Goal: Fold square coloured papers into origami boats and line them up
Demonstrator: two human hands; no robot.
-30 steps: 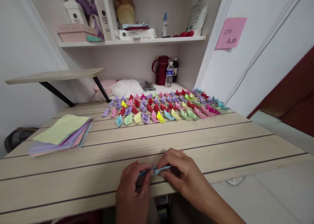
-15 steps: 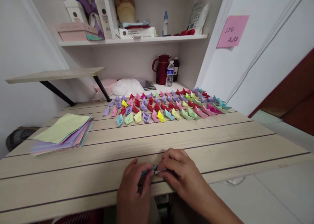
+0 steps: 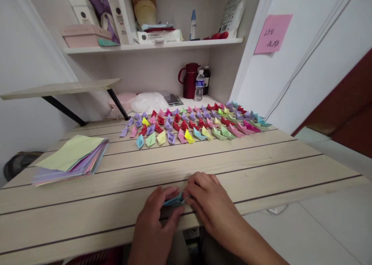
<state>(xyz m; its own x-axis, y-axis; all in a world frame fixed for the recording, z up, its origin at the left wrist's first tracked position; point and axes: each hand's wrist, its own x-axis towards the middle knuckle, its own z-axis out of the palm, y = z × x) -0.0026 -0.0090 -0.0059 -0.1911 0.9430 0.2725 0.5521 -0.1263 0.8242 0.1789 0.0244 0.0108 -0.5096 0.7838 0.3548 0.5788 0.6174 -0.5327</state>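
Note:
Near the front edge of the wooden table (image 3: 122, 195), a small piece of folded blue paper (image 3: 173, 200) is held between my two hands. My left hand (image 3: 158, 212) has its thumb and fingers closed round the paper's left part. My right hand (image 3: 207, 199) pinches the right end, with its fingertips partly hiding it. Farther back stand several rows of folded paper boats (image 3: 188, 136) in red, pink, purple, yellow, green and blue. The exact shape of the blue piece is partly covered by my fingers.
A stack of coloured paper sheets (image 3: 69, 154) lies at the left. Behind it stands a small raised wooden shelf (image 3: 64, 87) on black legs. A dark red jug (image 3: 190, 81) and a water bottle (image 3: 199, 86) stand at the back. A pink note (image 3: 273, 34) hangs on the wall.
The blue paper shows more of its surface between my hands, and my left thumb and fingers have spread farther apart around it. The view has shifted slightly.

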